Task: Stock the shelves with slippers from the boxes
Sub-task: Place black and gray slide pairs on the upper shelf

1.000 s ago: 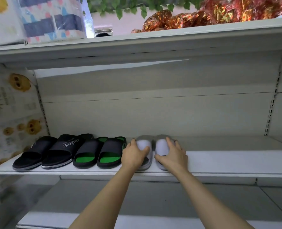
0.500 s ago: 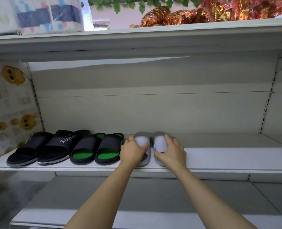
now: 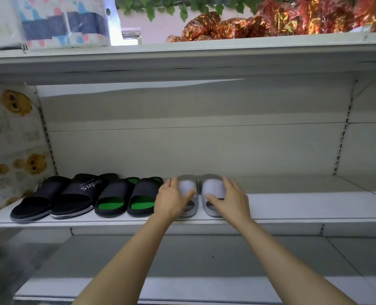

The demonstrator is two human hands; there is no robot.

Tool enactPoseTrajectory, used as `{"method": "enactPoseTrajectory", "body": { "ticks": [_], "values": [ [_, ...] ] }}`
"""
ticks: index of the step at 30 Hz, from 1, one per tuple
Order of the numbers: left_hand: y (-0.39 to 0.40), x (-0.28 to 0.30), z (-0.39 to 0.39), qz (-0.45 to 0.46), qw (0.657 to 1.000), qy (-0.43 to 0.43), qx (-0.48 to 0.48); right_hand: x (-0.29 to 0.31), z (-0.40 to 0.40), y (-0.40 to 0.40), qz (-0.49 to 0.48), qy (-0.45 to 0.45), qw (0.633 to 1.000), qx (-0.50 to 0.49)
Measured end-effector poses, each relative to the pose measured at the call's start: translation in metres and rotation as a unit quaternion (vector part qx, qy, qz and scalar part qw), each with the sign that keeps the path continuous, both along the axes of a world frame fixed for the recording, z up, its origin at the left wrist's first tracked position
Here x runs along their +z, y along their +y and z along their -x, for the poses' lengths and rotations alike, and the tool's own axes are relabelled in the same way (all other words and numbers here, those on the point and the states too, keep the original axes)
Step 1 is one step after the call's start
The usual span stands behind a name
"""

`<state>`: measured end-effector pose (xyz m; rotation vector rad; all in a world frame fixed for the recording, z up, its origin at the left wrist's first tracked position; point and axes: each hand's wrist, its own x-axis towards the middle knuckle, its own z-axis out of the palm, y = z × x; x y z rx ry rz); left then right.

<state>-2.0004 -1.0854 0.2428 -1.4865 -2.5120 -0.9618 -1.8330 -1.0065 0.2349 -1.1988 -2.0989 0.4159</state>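
Observation:
Two grey slippers stand side by side on the white middle shelf (image 3: 303, 205). My left hand (image 3: 171, 200) grips the left grey slipper (image 3: 188, 186) across its strap, thumb on the inner side. My right hand (image 3: 232, 200) grips the right grey slipper (image 3: 212, 184) the same way. Left of them stand a black pair with green insoles (image 3: 127, 197) and a black pair marked "Super" (image 3: 57, 197), toes toward the back wall. The heels of the grey slippers are partly hidden by my hands.
The shelf runs bare to the right of the grey pair. A lower white shelf (image 3: 204, 287) lies below my forearms. The upper shelf (image 3: 204, 53) carries wrapped paper rolls (image 3: 57, 20) and shiny red-gold packs (image 3: 270, 20). Printed packages (image 3: 10, 150) stand at the left.
The hands stay on the grey slippers, which have barely shifted on the shelf. The view has drifted slightly.

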Motion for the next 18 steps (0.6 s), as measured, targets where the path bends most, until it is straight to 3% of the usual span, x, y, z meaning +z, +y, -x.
{"method": "enactPoseTrajectory", "body": {
  "ticks": [10,18],
  "values": [
    [-0.102,0.068,-0.010,-0.054,0.956,0.279,-0.073,0.064,-0.025,-0.081,-0.200,-0.062,0.978,0.008],
    [-0.206,0.090,-0.021,-0.128,0.926,0.344,-0.090,0.088,-0.052,-0.188,-0.335,-0.056,0.940,-0.039]
  ]
}}
